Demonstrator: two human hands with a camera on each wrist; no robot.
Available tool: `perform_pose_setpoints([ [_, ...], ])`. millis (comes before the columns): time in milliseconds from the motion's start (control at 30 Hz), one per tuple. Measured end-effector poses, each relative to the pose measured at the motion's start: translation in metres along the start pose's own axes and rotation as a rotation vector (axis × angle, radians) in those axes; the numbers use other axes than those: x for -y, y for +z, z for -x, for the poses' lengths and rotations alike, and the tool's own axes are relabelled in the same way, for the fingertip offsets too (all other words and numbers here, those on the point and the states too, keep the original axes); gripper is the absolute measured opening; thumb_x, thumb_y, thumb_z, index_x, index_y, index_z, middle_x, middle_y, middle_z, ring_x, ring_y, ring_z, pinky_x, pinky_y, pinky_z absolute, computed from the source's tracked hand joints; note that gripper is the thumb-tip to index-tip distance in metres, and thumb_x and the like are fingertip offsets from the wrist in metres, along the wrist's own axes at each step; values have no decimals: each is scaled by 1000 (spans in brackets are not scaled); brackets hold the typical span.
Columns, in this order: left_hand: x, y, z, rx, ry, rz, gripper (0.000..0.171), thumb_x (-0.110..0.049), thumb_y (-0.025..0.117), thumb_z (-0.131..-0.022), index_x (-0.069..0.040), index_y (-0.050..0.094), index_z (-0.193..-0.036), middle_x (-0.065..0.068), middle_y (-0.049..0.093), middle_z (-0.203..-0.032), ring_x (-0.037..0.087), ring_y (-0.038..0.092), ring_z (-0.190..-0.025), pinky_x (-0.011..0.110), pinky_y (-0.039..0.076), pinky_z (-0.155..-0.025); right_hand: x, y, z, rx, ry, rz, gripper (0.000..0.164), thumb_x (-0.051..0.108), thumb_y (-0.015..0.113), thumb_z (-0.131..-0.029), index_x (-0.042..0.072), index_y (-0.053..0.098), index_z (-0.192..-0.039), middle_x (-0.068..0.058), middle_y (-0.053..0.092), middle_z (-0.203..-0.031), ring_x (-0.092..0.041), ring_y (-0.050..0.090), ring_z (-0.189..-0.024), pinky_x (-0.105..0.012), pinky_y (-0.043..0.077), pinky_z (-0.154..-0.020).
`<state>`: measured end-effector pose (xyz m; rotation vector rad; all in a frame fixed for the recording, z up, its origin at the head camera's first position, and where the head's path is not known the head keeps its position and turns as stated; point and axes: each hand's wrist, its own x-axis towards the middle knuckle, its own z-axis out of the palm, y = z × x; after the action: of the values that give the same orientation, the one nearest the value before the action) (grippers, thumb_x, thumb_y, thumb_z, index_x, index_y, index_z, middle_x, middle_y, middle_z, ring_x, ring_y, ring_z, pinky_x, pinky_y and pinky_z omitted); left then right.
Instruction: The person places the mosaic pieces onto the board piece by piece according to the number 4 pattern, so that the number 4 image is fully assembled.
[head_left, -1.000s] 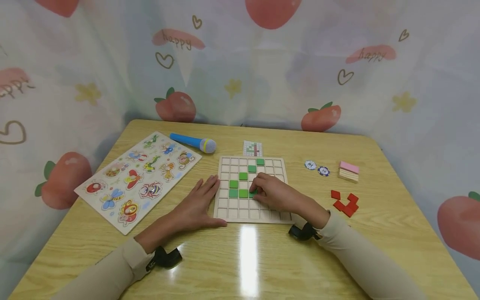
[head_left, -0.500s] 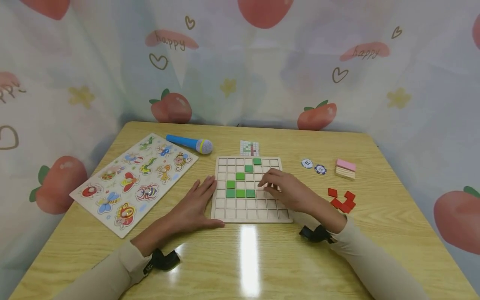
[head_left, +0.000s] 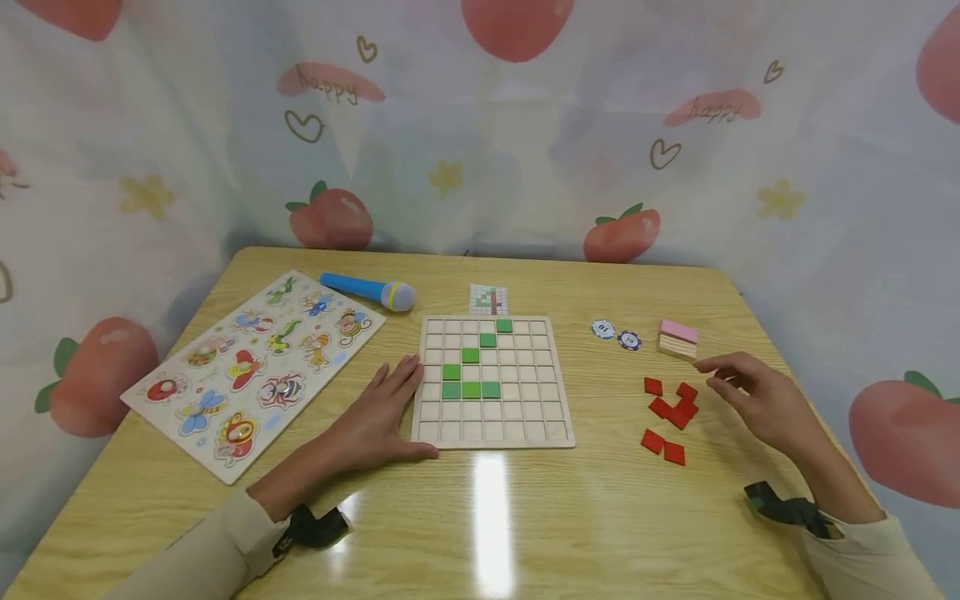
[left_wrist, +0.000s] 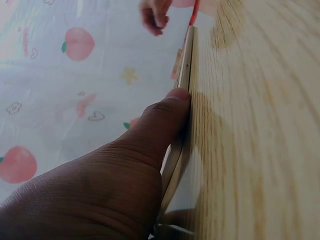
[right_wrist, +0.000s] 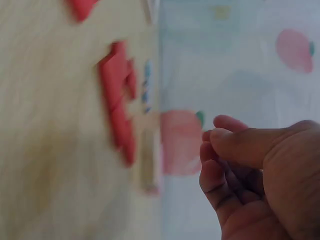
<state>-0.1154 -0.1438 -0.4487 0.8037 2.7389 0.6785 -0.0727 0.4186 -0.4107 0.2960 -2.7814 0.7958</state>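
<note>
- Pale fabric backdrop [head_left: 525, 125] with printed red fruit hangs behind our yellow wood-grain worktop [head_left: 585, 517].
- Flat red square tiles [head_left: 674, 454] lie loose on the worktop, well apart from the pale square wooden grid board [head_left: 513, 409] and to its right; two sit nearer us, the others bunch farther off.
- Our right hand [head_left: 763, 406] hangs just to the right of those tiles, fingers loosely bent, nothing visible in its grasp. Its forefinger comes near the pink-topped stack of pale strips [head_left: 678, 341]; we cannot tell whether they touch.
- Our left hand [head_left: 375, 421] grasps nothing: its fingers lie along the board's left edge, its thumb at the near-left corner.
- To lift a red tile well, we judge it best to choose one lying alone, pinch opposite edges between thumb and forefinger, and turn it square before lowering it into a cell.
- Light, even pressure from the left hand should stop the board sliding.
- We do well to compare the small printed grid card [head_left: 488, 299] with the green square tiles [head_left: 471, 390] on the board.
- Being square, the red tiles have no long axis; their edges sit skewed to the grid.
- Nearly square too, the board faces up, its near edge running across in front of us.
</note>
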Motion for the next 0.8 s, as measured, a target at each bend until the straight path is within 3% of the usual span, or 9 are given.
perform_pose_setpoints([
  [100, 1, 0, 2, -3, -6, 7, 133, -74, 82, -78, -8, 15, -172, 9, 7, -183, 29, 7, -170, 56, 7, -139, -18, 8, 4, 55, -64, 21, 38, -5, 73, -96, 13, 73, -130, -5, 68, -116, 8, 55, -89, -6, 48, -72],
  [300, 0, 2, -1, 2, 22, 13, 135, -76, 81, -78, -8, 14, -172, 9, 6, -183, 30, 6, -170, 57, 7, -139, -30, 15, 10, 160, -155, 47, 49, -10, 76, -90, 14, 72, -133, -4, 67, -128, 4, 57, -94, -5, 50, -78],
  [467, -2, 0, -2, -8, 26, 1, 134, -75, 82, -77, -7, 16, -172, 11, 8, -182, 32, 9, -170, 58, 9, -139, -33, 18, 9, 135, -167, 91, 45, -7, 78, -89, 15, 75, -128, -1, 69, -119, 7, 56, -91, -6, 49, -75],
  [633, 0, 0, 0, -9, 14, -4, 134, -76, 81, -77, -7, 15, -172, 11, 8, -182, 31, 8, -170, 57, 8, -139, -32, 17, 5, 85, -120, 105, 35, -1, 82, -90, 14, 78, -121, 1, 68, -106, 9, 53, -85, -6, 47, -70],
  [800, 2, 1, 1, -16, 10, 0, 135, -76, 81, -77, -7, 15, -172, 11, 8, -182, 31, 8, -170, 57, 8, -139, -11, 15, -11, 34, -172, 83, 40, -4, 84, -86, 14, 77, -121, 3, 66, -102, 6, 51, -82, -6, 46, -69],
])
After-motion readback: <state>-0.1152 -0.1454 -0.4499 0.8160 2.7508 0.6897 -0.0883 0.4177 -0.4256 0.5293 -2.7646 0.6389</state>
